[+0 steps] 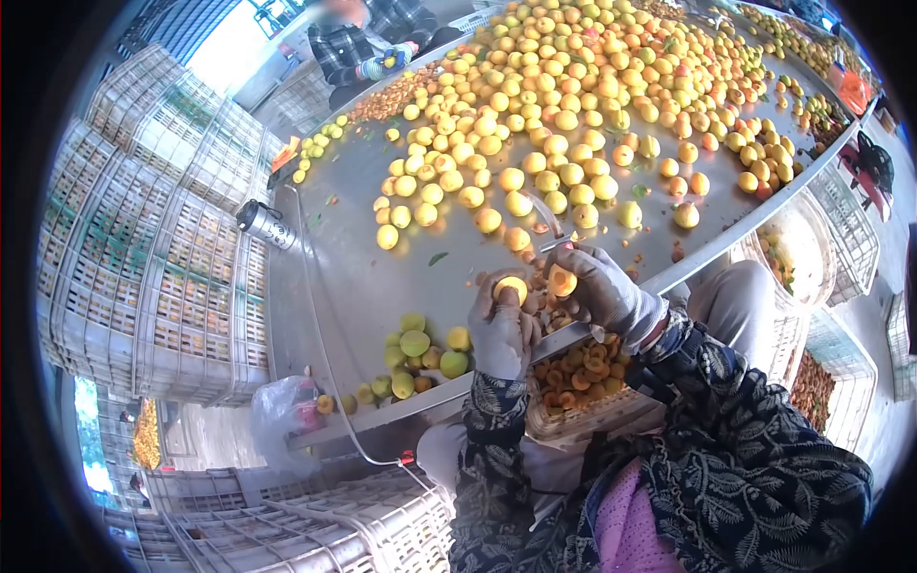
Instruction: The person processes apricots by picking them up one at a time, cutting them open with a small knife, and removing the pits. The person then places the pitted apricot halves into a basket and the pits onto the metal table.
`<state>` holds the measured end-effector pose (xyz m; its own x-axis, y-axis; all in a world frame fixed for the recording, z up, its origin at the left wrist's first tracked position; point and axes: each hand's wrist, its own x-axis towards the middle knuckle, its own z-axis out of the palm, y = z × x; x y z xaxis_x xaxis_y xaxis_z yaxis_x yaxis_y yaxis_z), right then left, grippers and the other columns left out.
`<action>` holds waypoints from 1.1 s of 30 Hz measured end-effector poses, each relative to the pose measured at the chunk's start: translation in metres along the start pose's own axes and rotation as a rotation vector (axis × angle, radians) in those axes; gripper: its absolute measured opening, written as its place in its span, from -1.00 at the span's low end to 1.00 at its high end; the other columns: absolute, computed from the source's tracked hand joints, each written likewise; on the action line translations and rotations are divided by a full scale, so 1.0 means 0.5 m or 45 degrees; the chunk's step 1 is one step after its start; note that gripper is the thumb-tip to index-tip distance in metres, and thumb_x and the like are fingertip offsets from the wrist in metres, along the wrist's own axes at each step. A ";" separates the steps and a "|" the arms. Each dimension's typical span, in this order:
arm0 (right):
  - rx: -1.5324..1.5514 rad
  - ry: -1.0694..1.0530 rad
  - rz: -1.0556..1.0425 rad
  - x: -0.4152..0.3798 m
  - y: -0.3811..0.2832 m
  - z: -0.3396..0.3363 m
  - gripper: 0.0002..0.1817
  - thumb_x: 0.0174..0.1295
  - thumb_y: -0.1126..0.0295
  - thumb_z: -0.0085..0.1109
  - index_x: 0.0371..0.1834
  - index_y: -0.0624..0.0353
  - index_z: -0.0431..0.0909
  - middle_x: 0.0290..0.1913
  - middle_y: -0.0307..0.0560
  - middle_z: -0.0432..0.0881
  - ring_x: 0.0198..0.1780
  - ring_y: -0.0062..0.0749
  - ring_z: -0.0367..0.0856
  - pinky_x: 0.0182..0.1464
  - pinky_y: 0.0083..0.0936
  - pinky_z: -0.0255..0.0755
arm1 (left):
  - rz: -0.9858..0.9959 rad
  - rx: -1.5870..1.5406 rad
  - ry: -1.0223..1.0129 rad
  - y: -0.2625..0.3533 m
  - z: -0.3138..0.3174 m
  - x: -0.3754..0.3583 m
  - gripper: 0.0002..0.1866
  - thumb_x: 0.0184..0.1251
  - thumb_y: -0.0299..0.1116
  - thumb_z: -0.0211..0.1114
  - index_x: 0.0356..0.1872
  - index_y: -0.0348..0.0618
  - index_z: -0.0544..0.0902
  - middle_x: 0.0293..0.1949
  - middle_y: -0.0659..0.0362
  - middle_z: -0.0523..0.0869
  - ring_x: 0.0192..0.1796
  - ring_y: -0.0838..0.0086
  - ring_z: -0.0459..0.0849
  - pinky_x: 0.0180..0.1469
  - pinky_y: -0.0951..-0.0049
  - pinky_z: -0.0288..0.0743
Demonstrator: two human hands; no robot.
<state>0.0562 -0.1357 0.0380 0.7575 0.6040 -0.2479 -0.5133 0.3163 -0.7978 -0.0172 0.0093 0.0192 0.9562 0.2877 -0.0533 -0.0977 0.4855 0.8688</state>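
My left hand (499, 334), in a pale glove, is closed around a yellow-orange apricot half (511, 289) near the front edge of the metal table. Just right of it, my gloved right hand (608, 291) grips a small knife (546, 216), its curved blade pointing up and away. Another apricot half (562, 280), its cut face showing, sits against the fingers of that same hand. Below both hands, a crate of apricot halves (585, 374) stands at the table edge. Small scraps and pits lie on the metal around my fingers.
A large heap of whole apricots (564, 86) covers the far part of the table (353, 248). Greener fruit (414, 344) lies at the near left. A steel flask (266, 223) lies by the left edge. Stacked plastic crates (153, 258) stand left; a co-worker (353, 48) sits opposite.
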 end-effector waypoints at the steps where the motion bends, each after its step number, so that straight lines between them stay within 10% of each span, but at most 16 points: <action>1: 0.036 -0.034 -0.048 0.002 0.006 0.001 -0.66 0.33 0.09 0.11 -0.10 0.14 0.49 -0.49 -0.28 0.54 -0.66 -0.68 0.39 -0.66 -0.74 0.17 | 0.073 0.085 0.012 -0.010 -0.003 0.006 -0.73 0.52 -0.27 0.07 -0.03 -0.30 0.53 -0.39 0.24 0.51 -0.49 0.66 0.40 -0.44 0.68 0.30; 11: -0.245 0.082 -0.063 -0.001 -0.003 0.028 -0.56 0.34 0.06 0.11 0.07 0.20 0.49 -0.48 -0.27 0.57 -0.62 -0.66 0.43 -0.58 -0.72 0.29 | -0.272 0.336 0.254 -0.016 -0.021 0.013 -0.52 0.44 0.07 0.12 -0.23 -0.24 0.61 -0.57 0.24 0.54 -0.71 0.63 0.40 -0.75 0.60 0.19; 14: -0.333 0.036 -0.065 0.019 0.012 -0.004 -0.59 0.31 0.16 0.20 0.08 0.21 0.49 -0.34 -0.27 0.61 -0.49 -0.70 0.48 -0.45 -0.73 0.36 | 0.105 0.391 0.042 -0.018 -0.021 0.010 -0.49 0.47 0.11 0.05 -0.21 -0.23 0.61 -0.50 0.20 0.61 -0.66 0.59 0.47 -0.70 0.56 0.28; 16: -0.361 0.048 -0.218 0.037 0.041 -0.008 -0.62 0.29 0.23 0.27 0.05 0.22 0.49 -0.27 -0.28 0.61 -0.37 -0.72 0.49 -0.33 -0.73 0.39 | -0.392 -0.050 0.116 0.005 0.008 0.003 -0.54 0.49 0.06 0.04 -0.17 -0.21 0.60 -0.46 0.19 0.63 -0.59 0.57 0.53 -0.62 0.56 0.38; 26: -0.256 0.150 -0.174 0.028 0.001 -0.012 -0.64 0.38 0.11 0.09 -0.13 0.24 0.52 -0.59 -0.36 0.41 -0.66 -0.72 0.31 -0.64 -0.70 0.16 | -0.350 0.031 -0.030 0.029 -0.004 -0.021 -0.81 0.39 -0.34 0.24 -0.06 -0.16 0.57 -0.35 0.19 0.64 -0.45 0.58 0.62 -0.44 0.57 0.54; 29: -0.282 0.201 -0.144 0.028 -0.015 -0.042 -0.68 0.36 0.16 0.13 -0.12 0.24 0.51 -0.59 -0.38 0.39 -0.66 -0.73 0.28 -0.62 -0.69 0.17 | -0.124 0.550 -0.481 0.007 -0.015 -0.023 -0.80 0.35 -0.38 0.29 -0.08 -0.21 0.62 -0.22 0.24 0.68 -0.13 0.60 0.61 0.05 0.55 0.48; 33: -0.489 0.250 -0.098 0.039 -0.035 -0.043 -0.69 0.32 0.19 0.16 -0.10 0.22 0.52 -0.53 -0.38 0.42 -0.58 -0.74 0.33 -0.55 -0.71 0.22 | -0.060 0.583 -0.510 0.008 0.001 -0.028 -0.80 0.38 -0.36 0.27 -0.07 -0.21 0.62 -0.22 0.28 0.68 -0.10 0.60 0.59 0.09 0.55 0.43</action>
<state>0.0885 -0.1449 0.0353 0.8692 0.4269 -0.2496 -0.2927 0.0375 -0.9555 -0.0307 0.0066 0.0236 0.9947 -0.1017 0.0157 -0.0096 0.0601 0.9981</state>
